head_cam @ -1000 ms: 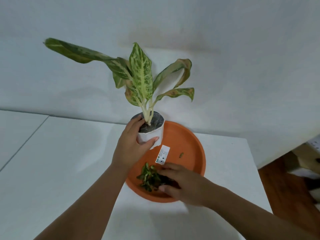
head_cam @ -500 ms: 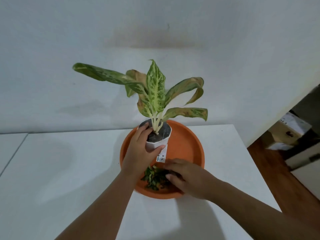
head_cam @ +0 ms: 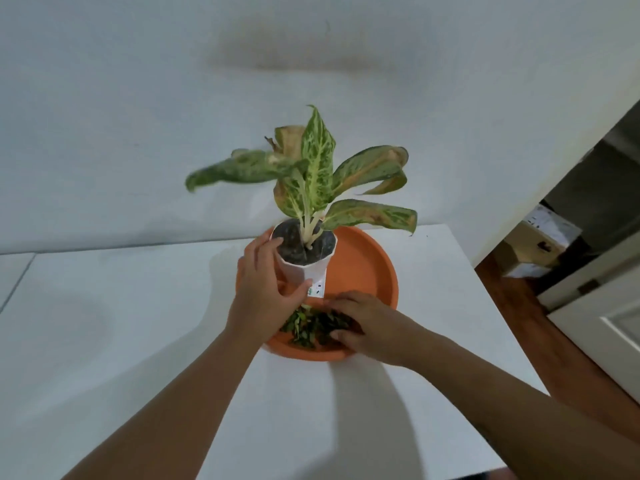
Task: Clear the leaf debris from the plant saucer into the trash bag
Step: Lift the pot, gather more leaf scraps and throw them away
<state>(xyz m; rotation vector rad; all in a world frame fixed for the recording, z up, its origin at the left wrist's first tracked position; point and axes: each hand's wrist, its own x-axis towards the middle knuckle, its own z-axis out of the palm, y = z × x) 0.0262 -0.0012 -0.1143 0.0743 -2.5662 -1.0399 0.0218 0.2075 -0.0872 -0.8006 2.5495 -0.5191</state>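
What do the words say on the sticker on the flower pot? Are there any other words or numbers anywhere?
Sticker on the white pot: dark marks and a bit of green, too small and blurred to read.
Cardboard box on the floor at right: dark smudges, too blurred to read.
Orange saucer, table, wall: no words or numbers.

A white counter (head_cam: 121,306) meets a pale wall (head_cam: 138,98), with a wooden floor (head_cam: 519,306) and a cardboard box (head_cam: 543,233) at right.
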